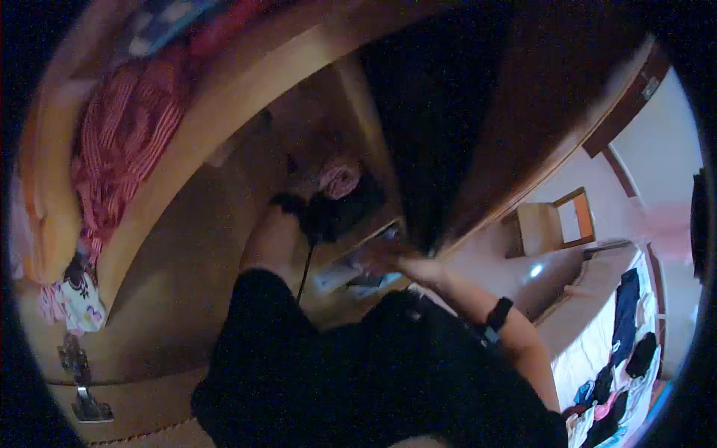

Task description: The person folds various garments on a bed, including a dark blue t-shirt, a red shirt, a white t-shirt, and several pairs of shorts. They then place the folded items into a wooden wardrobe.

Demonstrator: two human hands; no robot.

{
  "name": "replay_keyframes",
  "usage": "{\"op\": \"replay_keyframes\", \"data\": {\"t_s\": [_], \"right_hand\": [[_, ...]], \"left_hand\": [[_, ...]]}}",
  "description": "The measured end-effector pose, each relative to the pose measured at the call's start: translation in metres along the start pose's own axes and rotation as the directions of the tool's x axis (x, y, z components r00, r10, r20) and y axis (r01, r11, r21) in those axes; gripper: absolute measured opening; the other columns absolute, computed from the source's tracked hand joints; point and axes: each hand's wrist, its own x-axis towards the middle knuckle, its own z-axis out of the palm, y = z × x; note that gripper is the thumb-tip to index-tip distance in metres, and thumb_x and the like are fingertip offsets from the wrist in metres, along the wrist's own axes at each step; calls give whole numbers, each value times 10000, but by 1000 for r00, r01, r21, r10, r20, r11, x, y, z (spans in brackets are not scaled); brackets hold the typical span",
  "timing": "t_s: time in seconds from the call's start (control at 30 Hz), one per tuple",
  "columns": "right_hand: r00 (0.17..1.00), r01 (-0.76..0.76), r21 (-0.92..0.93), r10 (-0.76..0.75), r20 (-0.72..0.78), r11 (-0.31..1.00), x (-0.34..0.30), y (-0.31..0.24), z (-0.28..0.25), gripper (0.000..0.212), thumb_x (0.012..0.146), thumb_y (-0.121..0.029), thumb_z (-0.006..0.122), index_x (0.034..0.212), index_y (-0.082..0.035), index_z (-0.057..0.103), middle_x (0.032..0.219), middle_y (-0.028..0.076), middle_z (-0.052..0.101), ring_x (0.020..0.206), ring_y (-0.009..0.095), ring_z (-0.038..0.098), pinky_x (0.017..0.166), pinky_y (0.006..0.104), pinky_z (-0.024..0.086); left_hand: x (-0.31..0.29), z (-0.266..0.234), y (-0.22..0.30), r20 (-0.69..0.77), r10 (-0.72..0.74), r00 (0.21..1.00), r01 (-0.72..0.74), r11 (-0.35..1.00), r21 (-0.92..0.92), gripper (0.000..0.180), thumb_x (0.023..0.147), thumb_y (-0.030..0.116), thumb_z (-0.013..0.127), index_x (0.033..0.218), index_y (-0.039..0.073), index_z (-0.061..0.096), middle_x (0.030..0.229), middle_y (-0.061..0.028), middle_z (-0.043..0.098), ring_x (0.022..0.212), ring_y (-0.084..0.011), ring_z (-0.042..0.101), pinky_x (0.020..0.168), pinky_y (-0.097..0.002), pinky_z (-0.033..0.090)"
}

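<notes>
My left forearm (pixel 269 237) reaches into the dim inside of a wooden cupboard. Its hand is lost in shadow beside a bundle of dark cloth (pixel 345 214) and a rolled pink cloth (pixel 340 180); its fingers cannot be made out. A thin black cord (pixel 305 272) hangs below the dark cloth. Lower and to the right, my right hand (pixel 382 257) is smeared by motion over a small open compartment (pixel 336 278) holding pale, paper-like flat things. Whether it grips anything is unclear. A dark band (pixel 499 312) circles my right wrist.
Folded red striped cloth (pixel 131 131) lies on a curved wooden shelf (pixel 168 168) at the upper left, with a white printed cloth (pixel 82 302) hanging below. Metal hinges (pixel 88 403) show lower left. At right, scattered clothes (pixel 616 373) cover a bed beyond the wooden door (pixel 545 149).
</notes>
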Motion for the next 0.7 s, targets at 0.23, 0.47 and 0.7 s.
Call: {"op": "replay_keyframes", "data": {"t_s": [0.23, 0.47, 0.7], "right_hand": [[915, -320, -361, 384, 123, 876, -137, -68, -60, 314, 864, -267, 481, 1033, -18, 566, 967, 64, 590, 860, 152, 561, 727, 261, 464], [937, -302, -288, 226, -268, 909, -390, -19, -114, 290, 829, -287, 520, 865, -16, 616, 776, 78, 620, 628, 149, 589, 531, 253, 488], [471, -43, 76, 87, -878, 996, -587, -47, -202, 280, 809, -277, 548, 952, -40, 592, 814, 85, 625, 657, 158, 599, 555, 281, 492]], "left_hand": [[-112, 22, 52, 38, -226, 973, 229, 947, -227, 309, 783, 276, 532, 951, 18, 511, 812, -122, 517, 760, -240, 497, 668, -355, 422], [-324, 24, 175, 94, -471, 877, 457, 760, -463, 316, 796, 278, 522, 968, 15, 488, 790, -109, 501, 732, -226, 483, 649, -348, 414], [-406, 77, 290, 345, -649, 678, 713, 466, -524, 324, 810, 281, 512, 985, 12, 464, 768, -96, 484, 704, -212, 469, 630, -341, 406]]}}
